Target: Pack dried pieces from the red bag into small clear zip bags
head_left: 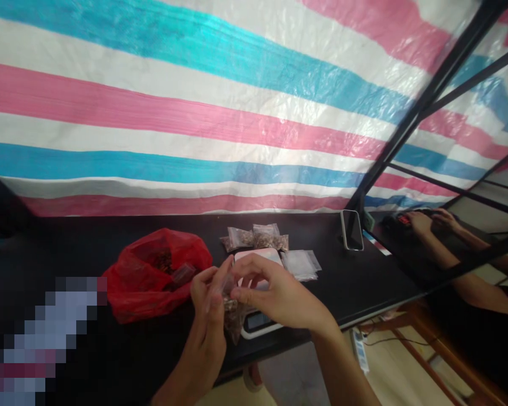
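A clear plastic bag [234, 322] with small brown bits in its lower part hangs between my two hands. My left hand [209, 301] grips its side, thumb and fingers closed on the plastic. At its upper edge, the fingertips of my right hand [265, 287] pinch the bag. Below and behind the hands lies a white digital scale [260, 329], partly covered by them. Left of my hands sits an open red plastic bag [152, 293] holding dark brown bits and a clear piece of plastic.
Several filled small bags [258, 237] lie behind the scale, with a stack of flat clear bags [301, 265] to its right. A phone [352, 230] leans upright by a black frame post. At far right another person's hands [421, 223] are over a dark object. Striped sheeting [186, 124] hangs behind.
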{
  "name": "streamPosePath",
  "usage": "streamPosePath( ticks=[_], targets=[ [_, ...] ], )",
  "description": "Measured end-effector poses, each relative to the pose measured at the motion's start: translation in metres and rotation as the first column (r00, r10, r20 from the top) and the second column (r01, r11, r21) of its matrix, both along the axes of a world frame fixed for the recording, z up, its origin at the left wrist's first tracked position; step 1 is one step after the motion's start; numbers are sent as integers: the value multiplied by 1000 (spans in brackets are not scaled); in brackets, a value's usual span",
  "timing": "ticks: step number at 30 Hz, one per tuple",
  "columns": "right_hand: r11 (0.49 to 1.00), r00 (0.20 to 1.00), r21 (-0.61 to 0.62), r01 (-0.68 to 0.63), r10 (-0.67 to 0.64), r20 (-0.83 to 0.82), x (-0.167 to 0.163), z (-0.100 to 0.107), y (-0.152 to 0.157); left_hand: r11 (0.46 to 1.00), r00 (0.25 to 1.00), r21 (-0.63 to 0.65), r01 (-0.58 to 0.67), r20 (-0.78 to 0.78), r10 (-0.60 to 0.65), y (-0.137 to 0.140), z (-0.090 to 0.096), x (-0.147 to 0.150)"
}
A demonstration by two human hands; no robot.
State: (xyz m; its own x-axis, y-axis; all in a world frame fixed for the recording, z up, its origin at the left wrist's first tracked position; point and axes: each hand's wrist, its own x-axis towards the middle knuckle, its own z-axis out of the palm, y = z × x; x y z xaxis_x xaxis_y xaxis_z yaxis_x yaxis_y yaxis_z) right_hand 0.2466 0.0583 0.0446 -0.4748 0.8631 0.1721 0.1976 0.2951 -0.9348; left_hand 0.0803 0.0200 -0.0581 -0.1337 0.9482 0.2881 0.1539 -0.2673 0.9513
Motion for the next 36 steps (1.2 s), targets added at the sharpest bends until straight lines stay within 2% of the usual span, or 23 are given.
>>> streamPosePath(
  ticks=[4,7,10,12,15,20,24,30,36],
  targets=[
    [990,990,-92,103,-111,-82,19,-13,15,998,996,-1,63,-63,-62,13,-10,7],
    [953,956,-119,278,-287,-67,31,-26,28,997,985,59,-58,-158,66,24,-15,7],
    [876,877,-47,479,-475,76,37,-38,39,982,965,107,-156,-196,175,28,-11,7],
    [845,832,32,533,-531,164,41,-43,43,972,952,146,-181,-220,211,26,-5,7],
    [810,792,140,569,-586,173,51,-45,48,949,928,245,-196,-266,260,20,3,6],
    [670,662,165,724,-742,104,88,-49,60,906,909,385,-175,-291,299,14,10,1],
    [559,559,141,817,-828,44,104,-60,67,900,920,434,-34,-339,198,9,16,-1],
    [533,544,131,836,-836,-71,97,-65,70,870,896,483,101,-424,132,2,23,-1],
    [530,542,113,840,-828,-143,88,-63,75,865,897,489,114,-426,123,-2,19,-5]
  ],
)
